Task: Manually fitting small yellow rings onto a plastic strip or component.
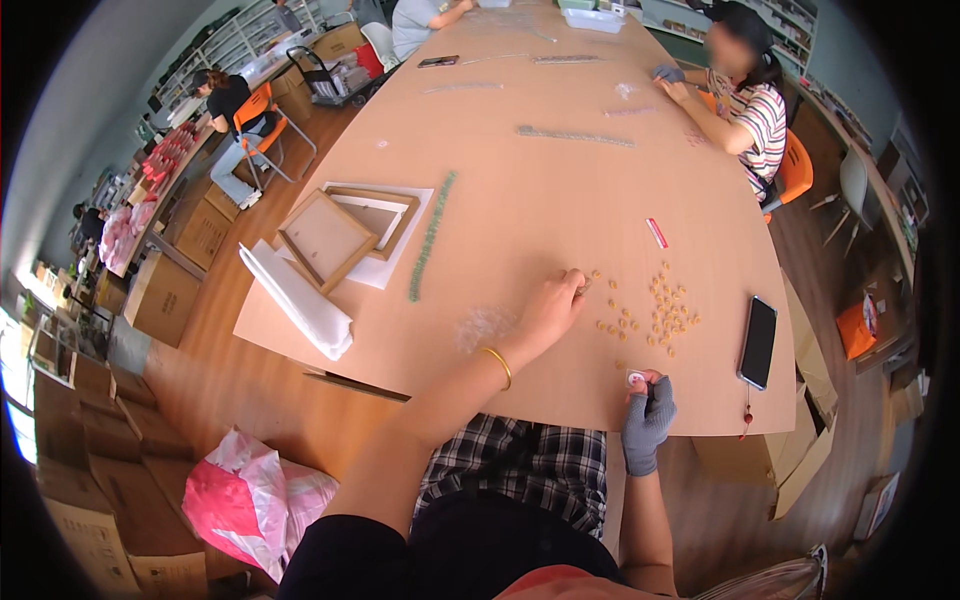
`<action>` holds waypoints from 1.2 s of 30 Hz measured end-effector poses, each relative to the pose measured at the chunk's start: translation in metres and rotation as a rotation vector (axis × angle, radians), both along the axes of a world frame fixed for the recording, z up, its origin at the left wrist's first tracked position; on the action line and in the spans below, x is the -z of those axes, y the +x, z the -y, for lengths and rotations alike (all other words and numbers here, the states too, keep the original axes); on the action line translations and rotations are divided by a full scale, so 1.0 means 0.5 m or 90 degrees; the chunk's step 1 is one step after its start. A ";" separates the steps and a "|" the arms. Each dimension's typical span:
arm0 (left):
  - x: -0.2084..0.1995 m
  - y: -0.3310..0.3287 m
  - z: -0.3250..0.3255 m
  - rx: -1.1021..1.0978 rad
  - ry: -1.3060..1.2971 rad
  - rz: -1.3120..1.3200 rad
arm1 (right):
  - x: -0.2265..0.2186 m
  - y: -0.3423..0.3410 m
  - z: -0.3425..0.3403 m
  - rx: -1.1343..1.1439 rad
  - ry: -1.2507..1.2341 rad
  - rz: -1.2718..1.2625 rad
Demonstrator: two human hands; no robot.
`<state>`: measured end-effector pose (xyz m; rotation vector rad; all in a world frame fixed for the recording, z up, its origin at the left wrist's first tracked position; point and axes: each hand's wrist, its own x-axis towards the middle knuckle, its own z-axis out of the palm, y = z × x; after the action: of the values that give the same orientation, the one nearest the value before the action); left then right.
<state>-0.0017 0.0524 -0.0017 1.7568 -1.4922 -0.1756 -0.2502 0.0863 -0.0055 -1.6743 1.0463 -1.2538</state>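
My left hand [552, 308], bare with a gold bangle at the wrist, reaches over the table with its fingertips pinched together. Whatever lies between those fingertips is too small to make out. Just beyond them and to the right, several small amber-coloured pieces [664, 312] are scattered on the wooden tabletop [540, 220]. At the near edge, my right hand [648, 412] wears a grey glove with bare fingertips. Its thumb and fingers are closed on a small round white-and-red disc [636, 379].
Wooden frames [328, 243], a white roll [296, 298] and a green strand [432, 238] lie on the left. Clear plastic [485, 328] sits by my left forearm. To the right are a red-and-white stick [656, 233] and a phone [758, 342]. A person [745, 110] sits at the far right.
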 end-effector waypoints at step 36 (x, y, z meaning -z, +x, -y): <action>-0.055 -0.063 -0.218 0.152 0.018 -0.007 | 0.000 -0.003 0.009 -0.015 -0.062 -0.095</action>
<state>-0.0331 0.1614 0.0258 1.5932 -1.6963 -0.3292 -0.2517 0.0817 -0.0054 -1.8729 1.0648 -1.1967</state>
